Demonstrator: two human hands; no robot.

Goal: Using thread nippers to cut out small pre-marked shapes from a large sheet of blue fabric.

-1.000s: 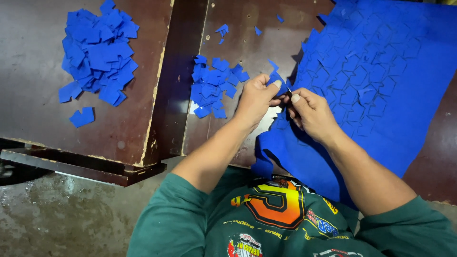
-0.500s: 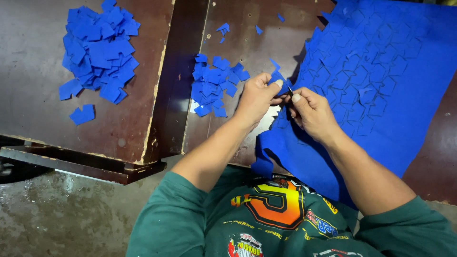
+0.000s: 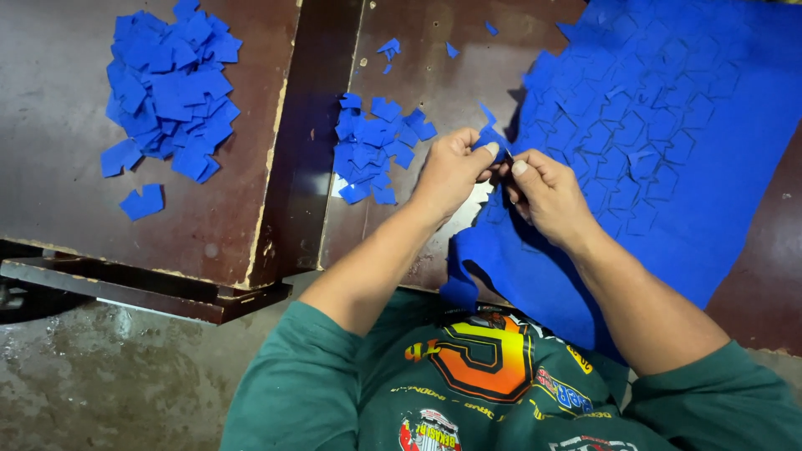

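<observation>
My hands, left hand [image 3: 451,171] and right hand [image 3: 543,192], still pinch the same blue piece [image 3: 490,138] at the blue sheet [image 3: 668,125]; dark brown worktop [image 3: 50,192], wet grey floor [image 3: 100,376].

Dark brown table [image 3: 75,200] with chipped edge; large heap of blue cut pieces [image 3: 171,92] at far left; stained concrete floor [image 3: 109,376] below

The sheet [image 3: 668,150] was deep blue, scored with a repeating pattern of cut shapes. The pieces [image 3: 171,92] in both piles were the same blue. The table [image 3: 75,209] was dark reddish-brown. The shirt [image 3: 351,401] was green with an orange-yellow print.
</observation>
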